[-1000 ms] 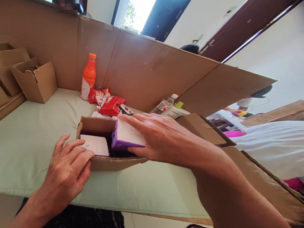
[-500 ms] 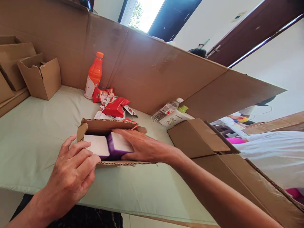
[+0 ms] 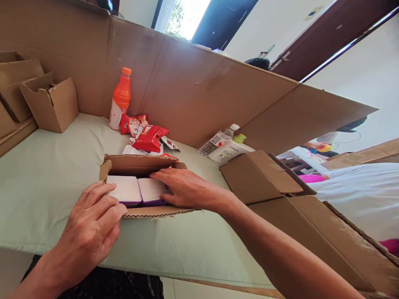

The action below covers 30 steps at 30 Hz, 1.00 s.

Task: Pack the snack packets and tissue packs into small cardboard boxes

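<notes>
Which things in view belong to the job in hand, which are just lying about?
In hand:
open brown cardboard box
left white-purple rectangular pack
right white-purple rectangular pack

Lying about:
orange plastic bottle
shiny red packets
clear plastic bottle
white green-capped bottle
other brown cardboard boxes

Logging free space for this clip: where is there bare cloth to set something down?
Bare cloth shows left of the open box, up to the upright carton, and in front, between left hand and right forearm. Behind the box is crowded: red packets, orange bottle. The box holds two packs.
</notes>
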Motion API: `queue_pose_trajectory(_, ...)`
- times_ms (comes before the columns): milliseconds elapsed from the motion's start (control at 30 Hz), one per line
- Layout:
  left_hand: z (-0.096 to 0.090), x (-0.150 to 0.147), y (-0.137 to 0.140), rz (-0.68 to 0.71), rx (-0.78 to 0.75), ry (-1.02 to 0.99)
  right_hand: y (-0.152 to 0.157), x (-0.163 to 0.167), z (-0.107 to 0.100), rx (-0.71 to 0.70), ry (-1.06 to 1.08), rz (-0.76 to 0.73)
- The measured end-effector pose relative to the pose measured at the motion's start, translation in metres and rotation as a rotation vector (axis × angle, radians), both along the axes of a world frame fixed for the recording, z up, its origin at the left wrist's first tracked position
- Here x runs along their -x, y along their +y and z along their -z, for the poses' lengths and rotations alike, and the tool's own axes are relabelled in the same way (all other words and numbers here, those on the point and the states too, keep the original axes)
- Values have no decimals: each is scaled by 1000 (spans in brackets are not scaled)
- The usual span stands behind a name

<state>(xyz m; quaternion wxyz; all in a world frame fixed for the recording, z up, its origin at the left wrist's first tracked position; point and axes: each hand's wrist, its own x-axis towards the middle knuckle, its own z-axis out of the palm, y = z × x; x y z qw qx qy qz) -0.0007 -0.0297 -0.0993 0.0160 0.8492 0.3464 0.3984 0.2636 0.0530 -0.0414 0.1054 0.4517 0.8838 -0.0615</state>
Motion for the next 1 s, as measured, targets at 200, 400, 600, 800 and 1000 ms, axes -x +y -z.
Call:
queue_pose_trajectory(200, 6, 1, -5, -53, -55, -78, -22, -30, 0, -393, 633, 79)
queue_pose_trajectory(400, 12, 2, -2, -206, -7, -143, -36, -57, 20, -288, 786, 278)
queue_pose_trajectory(600, 18, -2, 9, -247, 78, -131, -40, -64, 49, -111, 699, 159)
queue_pose_trajectory(800, 17, -5, 16, -329, -13, -130, -32, -66, 45, -277, 620, 134)
queue_pose_trajectory(1000, 20, -3, 19, -394, -14, -124, 5, -66, 41, -209, 650, 16)
